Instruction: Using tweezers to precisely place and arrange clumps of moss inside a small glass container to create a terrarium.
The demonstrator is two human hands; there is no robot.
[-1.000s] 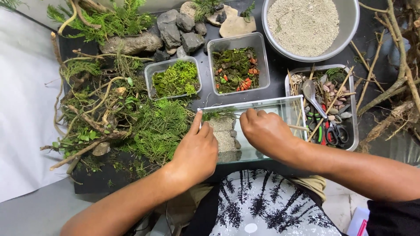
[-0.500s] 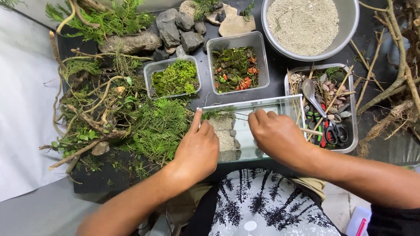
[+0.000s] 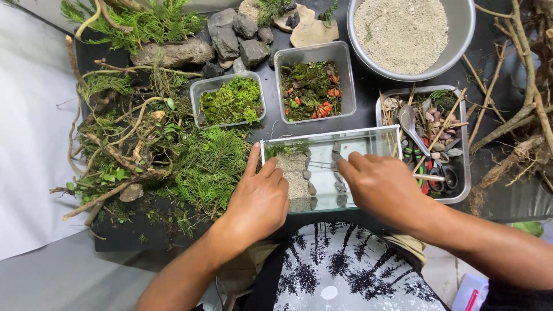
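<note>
Glass tank [image 3: 368,138], rectangular, gritty sand inside | left hand [image 3: 259,198] flat on rim, open | right hand [image 3: 383,187] grasping thin metal tweezers [image 3: 319,165]

The clear rectangular glass tank [image 3: 345,173] is open on top, its right half bare between the left hand [image 3: 259,198] and right hand [image 3: 383,187]. Green moss and twisted branches [image 3: 144,155] crowd its left; a metal tray of tools and pebbles [image 3: 429,144] blocks its right. Two clear plastic tubs [image 3: 314,80] stand just behind.
</note>
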